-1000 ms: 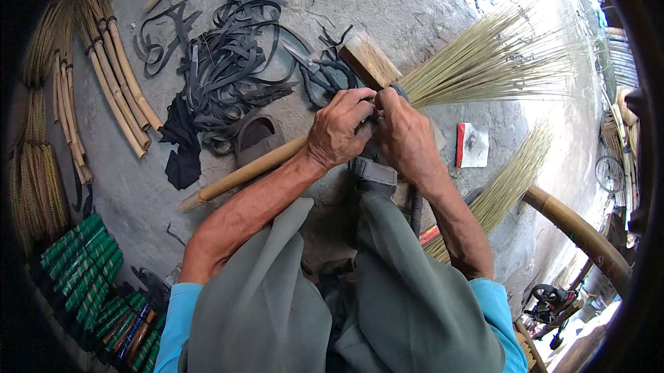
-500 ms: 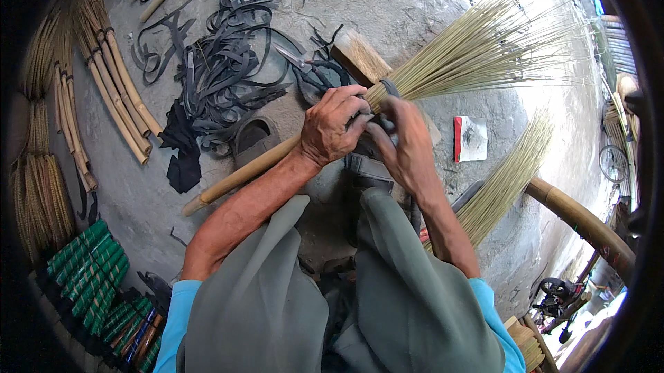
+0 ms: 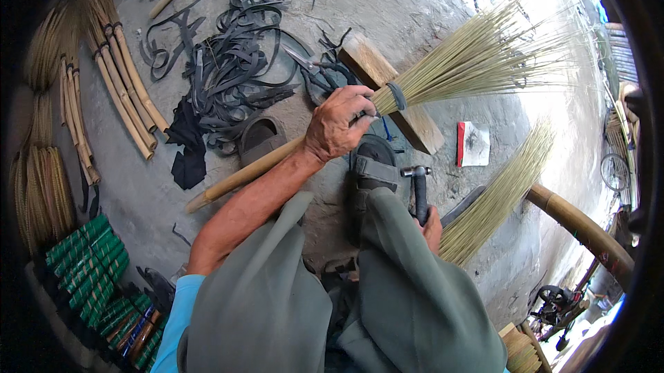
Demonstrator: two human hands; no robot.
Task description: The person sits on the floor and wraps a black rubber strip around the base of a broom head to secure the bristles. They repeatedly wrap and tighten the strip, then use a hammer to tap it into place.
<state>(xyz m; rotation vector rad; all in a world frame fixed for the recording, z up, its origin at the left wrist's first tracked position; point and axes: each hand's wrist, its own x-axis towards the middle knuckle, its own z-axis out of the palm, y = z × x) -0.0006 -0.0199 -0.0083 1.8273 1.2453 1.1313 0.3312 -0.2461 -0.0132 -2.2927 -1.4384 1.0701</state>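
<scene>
My left hand (image 3: 340, 124) is closed round the neck of a broom, where its bamboo handle (image 3: 244, 175) meets the fanned bristles (image 3: 477, 55). A dark rubber band (image 3: 396, 96) wraps the bristles just beyond my fingers. Beneath the banded part lies a wooden block (image 3: 425, 131). By my right knee, my right hand (image 3: 432, 229) grips a small hammer (image 3: 420, 190) with a metal head and dark handle; the knee hides part of that hand. Next to it is a second bundle of bristles (image 3: 508, 190) on the ground.
Scissors (image 3: 308, 67) lie beside a heap of black rubber strips (image 3: 232, 62). Bamboo-handled brooms (image 3: 128, 86) and green-wrapped sticks (image 3: 86, 262) are at the left. A red-and-white packet (image 3: 473, 143) rests right of the block. A thick bamboo pole (image 3: 581, 224) extends at the right.
My right hand has left the broom's neck, moved down toward my right knee and taken hold of the hammer. My left hand keeps its grip; the band now shows fully round the bristles.
</scene>
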